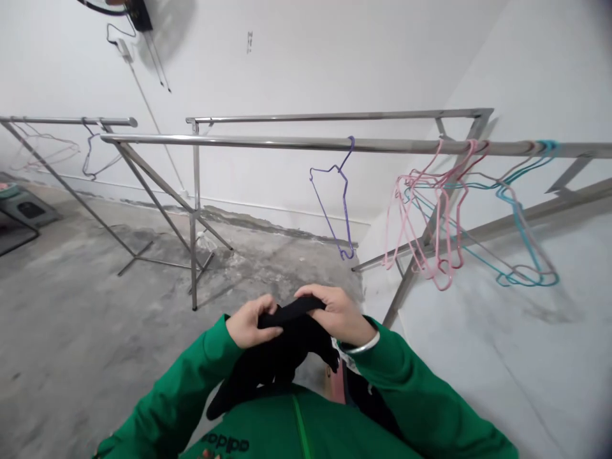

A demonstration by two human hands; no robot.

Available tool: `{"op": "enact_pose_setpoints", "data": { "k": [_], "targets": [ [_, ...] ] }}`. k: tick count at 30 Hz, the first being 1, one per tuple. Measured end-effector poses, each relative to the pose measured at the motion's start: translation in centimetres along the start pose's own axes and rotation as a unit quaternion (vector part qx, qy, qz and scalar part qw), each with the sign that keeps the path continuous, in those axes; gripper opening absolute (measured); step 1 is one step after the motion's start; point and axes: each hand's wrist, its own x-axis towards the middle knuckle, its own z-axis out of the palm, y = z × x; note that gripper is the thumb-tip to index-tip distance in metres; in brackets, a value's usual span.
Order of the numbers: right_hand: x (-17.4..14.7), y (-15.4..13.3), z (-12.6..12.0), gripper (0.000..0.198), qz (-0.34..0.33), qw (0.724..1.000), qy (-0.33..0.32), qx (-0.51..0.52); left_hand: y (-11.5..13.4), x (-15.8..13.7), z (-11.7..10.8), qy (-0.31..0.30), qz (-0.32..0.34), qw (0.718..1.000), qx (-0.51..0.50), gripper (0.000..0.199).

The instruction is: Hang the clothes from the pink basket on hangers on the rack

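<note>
The left hand [251, 322] and right hand [338, 313] both grip a black garment [287, 341] by its band, which runs between them in front of the green jacket [268, 424]. Beyond, a purple hanger [345, 197] hangs from a metal rail [268, 142], with pink hangers [438, 236] and turquoise hangers [521, 223] to its right. Grey concrete floor [95, 306] meets a white wall [296, 57] behind.

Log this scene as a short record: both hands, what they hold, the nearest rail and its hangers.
Left hand: grips one end of the flat top band of a soft black cloth garment
Right hand: grips the band's other end
Garment: hangs below both hands; type unclear
Rail: shiny round metal rail, horizontal
Hangers: one thin purple hanger alone; thin pink hangers and turquoise hangers bunched rightward
</note>
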Motion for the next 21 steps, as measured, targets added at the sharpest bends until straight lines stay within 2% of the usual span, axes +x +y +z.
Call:
{"op": "enact_pose_setpoints", "data": {
  "k": [2, 5, 9, 12, 14, 17, 19, 21],
  "targets": [
    [1.0, -0.4, -0.8, 0.016, -0.003, 1.0, -0.01, -0.027, 0.2, 0.2, -1.4, 0.044, -0.034, 0.997, 0.051, 0.026],
    [2.8, -0.8, -2.2, 0.025, -0.006, 0.999, -0.023, -0.046, 1.1, 1.0, -3.8, 0.148, -0.07, 0.973, 0.162, 0.031],
    [4.5, 0.1, -3.9, 0.028, -0.008, 0.995, -0.096, -0.013, 2.1, 2.5, -6.8, 0.216, -0.017, 0.946, 0.242, 0.037],
    [4.5, 0.8, -4.5, 0.032, -0.036, 0.99, -0.122, -0.055, 2.1, 3.0, -8.2, 0.241, 0.021, 0.923, 0.299, 0.045],
    [4.3, 1.1, -4.6, 0.031, -0.052, 0.986, -0.107, -0.12, 1.6, 2.9, -8.7, 0.269, 0.023, 0.904, 0.333, 0.044],
    [4.3, 1.8, -4.3, 0.033, -0.066, 0.975, -0.069, -0.2, 0.9, 2.5, -9.3, 0.326, -0.019, 0.878, 0.351, 0.039],
    [4.5, 2.5, -4.0, 0.034, -0.068, 0.967, -0.033, -0.244, 0.6, 2.3, -9.6, 0.355, -0.073, 0.875, 0.321, 0.031],
    [4.9, 3.6, -3.7, 0.034, -0.045, 0.953, 0.033, -0.297, 0.5, 2.3, -9.8, 0.368, -0.115, 0.887, 0.254, 0.021]
  ]
}}
